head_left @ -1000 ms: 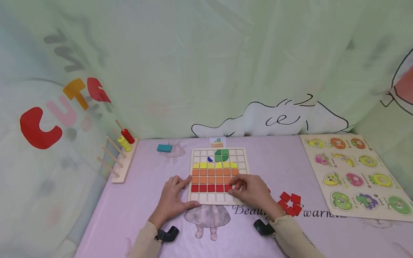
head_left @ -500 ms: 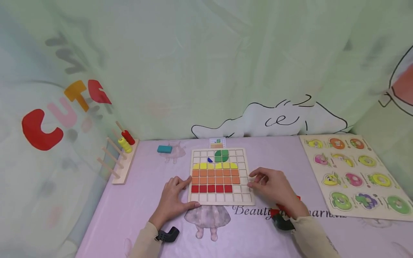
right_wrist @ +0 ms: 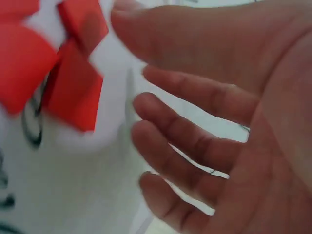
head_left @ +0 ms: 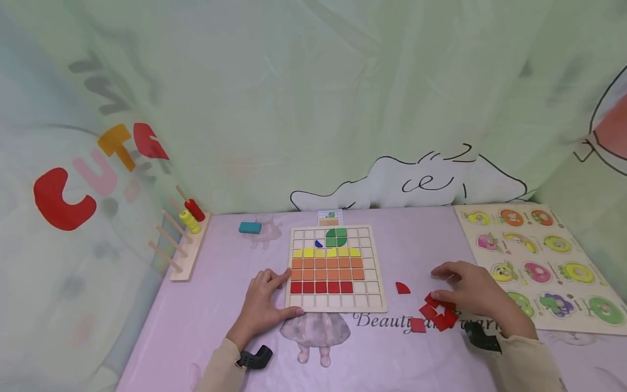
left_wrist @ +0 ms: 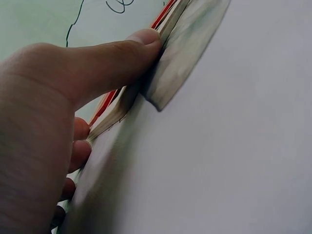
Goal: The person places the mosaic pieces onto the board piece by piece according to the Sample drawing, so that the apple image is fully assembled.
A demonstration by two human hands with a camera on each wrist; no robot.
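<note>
A wooden grid board [head_left: 369, 301] lies at the middle of the table, bearing rows of red tiles [head_left: 320, 287], orange tiles [head_left: 326, 269] and yellow tiles [head_left: 308, 252], plus green pieces [head_left: 336, 237] and a small blue piece [head_left: 319, 244]. My left hand [head_left: 262, 299] holds its near left corner, thumb along the near edge and fingers at the left edge. In the left wrist view that thumb [left_wrist: 117, 61] presses on the board's side. My right hand [head_left: 472, 291], fingers apart and holding nothing, hovers over loose red tiles [right_wrist: 73, 92] right of the board.
A red quarter-round tile [head_left: 403, 288] lies between board and pile. A small picture card [head_left: 330, 217] touches the board's far side. Farther left are a teal block [head_left: 250, 227] and a peg stand [head_left: 181, 270] with beads. A fruit puzzle board [head_left: 482, 256] occupies the right.
My right hand has let go of the red tile at the row's right end and moved right, over the loose red tiles. The left hand has stayed at the board's corner.
</note>
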